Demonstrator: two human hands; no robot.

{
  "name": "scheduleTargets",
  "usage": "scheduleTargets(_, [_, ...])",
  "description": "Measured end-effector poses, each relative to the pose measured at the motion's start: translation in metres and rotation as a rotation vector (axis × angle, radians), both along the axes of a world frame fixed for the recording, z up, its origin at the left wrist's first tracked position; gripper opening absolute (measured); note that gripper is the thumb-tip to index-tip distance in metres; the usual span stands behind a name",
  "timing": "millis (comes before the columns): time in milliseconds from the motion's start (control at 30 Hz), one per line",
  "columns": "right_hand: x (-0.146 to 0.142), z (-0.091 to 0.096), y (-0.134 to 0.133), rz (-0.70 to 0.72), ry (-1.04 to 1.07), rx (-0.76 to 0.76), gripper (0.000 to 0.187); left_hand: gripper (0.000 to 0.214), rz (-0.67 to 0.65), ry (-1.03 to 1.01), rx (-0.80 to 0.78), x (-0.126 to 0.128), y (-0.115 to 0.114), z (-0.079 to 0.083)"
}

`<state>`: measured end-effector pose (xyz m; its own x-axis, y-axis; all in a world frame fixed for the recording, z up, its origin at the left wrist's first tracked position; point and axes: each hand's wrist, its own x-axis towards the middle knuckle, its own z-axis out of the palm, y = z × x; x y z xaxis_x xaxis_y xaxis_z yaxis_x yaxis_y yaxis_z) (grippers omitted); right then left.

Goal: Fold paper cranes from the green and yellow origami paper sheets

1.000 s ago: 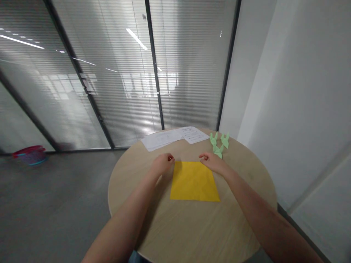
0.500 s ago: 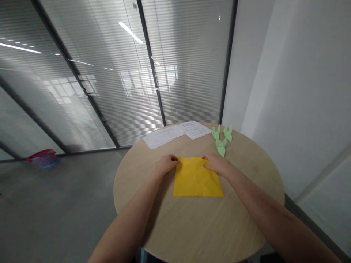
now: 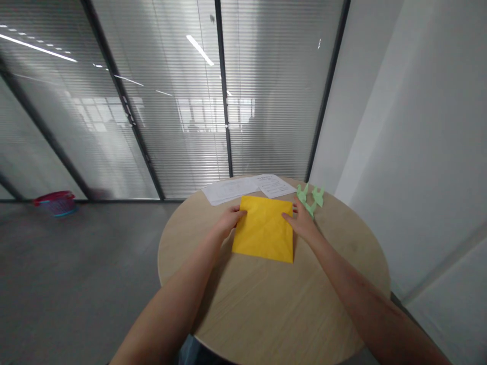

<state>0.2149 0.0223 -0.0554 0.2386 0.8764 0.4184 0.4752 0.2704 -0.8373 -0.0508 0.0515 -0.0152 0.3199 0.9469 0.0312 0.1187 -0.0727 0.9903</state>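
Observation:
A creased sheet of yellow paper [image 3: 263, 228], roughly square, is tilted up off the round wooden table with its near edge low. My left hand [image 3: 229, 221] pinches its left edge near the top, thumb in front and fingers behind. At the upper right edge, my right hand [image 3: 303, 220] has its thumb over the front of the sheet; the other fingers curl at the edge, partly hidden. Just beyond that hand are three light green origami cranes [image 3: 318, 195], one partly covered by it.
Printed white sheets [image 3: 232, 189] lie along the far side of the round table [image 3: 277, 309]. Behind it stands a glass partition with blinds [image 3: 281, 101], and a white wall [image 3: 429, 152] is on the right. A red and blue basket [image 3: 57, 204] sits on the floor at left.
The yellow paper has been raised from the table and turned slightly, its right edge swinging left. My right hand has shifted to that edge. The view has turned a little.

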Motion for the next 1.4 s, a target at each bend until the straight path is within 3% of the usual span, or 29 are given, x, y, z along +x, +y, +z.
scheduleTargets(67, [-0.002,0.000,-0.001,0.243,0.274,-0.147,0.073,0.031,0.030,-0.094,0.026,-0.004,0.004,0.001])
scheduleTargets(133, [-0.005,-0.001,-0.006,0.503,0.413,-0.308,0.058,0.030,0.087,-0.141,0.046,-0.005,0.007,0.000])
scheduleTargets(200, [-0.009,-0.002,-0.011,0.615,0.463,-0.389,0.045,0.030,0.127,-0.160,0.054,-0.005,0.009,-0.002])
scheduleTargets(333, [-0.016,-0.009,-0.013,0.587,0.496,-0.320,0.035,0.031,0.078,-0.236,-0.029,-0.003,0.009,-0.007])
scheduleTargets(567, [-0.013,-0.024,0.002,0.433,0.529,-0.207,0.039,0.035,-0.043,-0.223,-0.226,0.002,0.007,-0.025])
scheduleTargets(767, [-0.011,-0.023,0.002,0.422,0.519,-0.213,0.035,0.033,-0.010,-0.208,-0.231,0.003,0.013,-0.030])
scheduleTargets(1000, [-0.010,-0.019,0.002,0.443,0.658,-0.226,0.029,0.032,0.068,-0.153,-0.110,-0.004,0.020,-0.029])
scheduleTargets(1400, [-0.008,-0.021,0.003,0.479,0.653,-0.281,0.031,0.037,0.102,-0.189,-0.064,-0.007,0.024,-0.032])
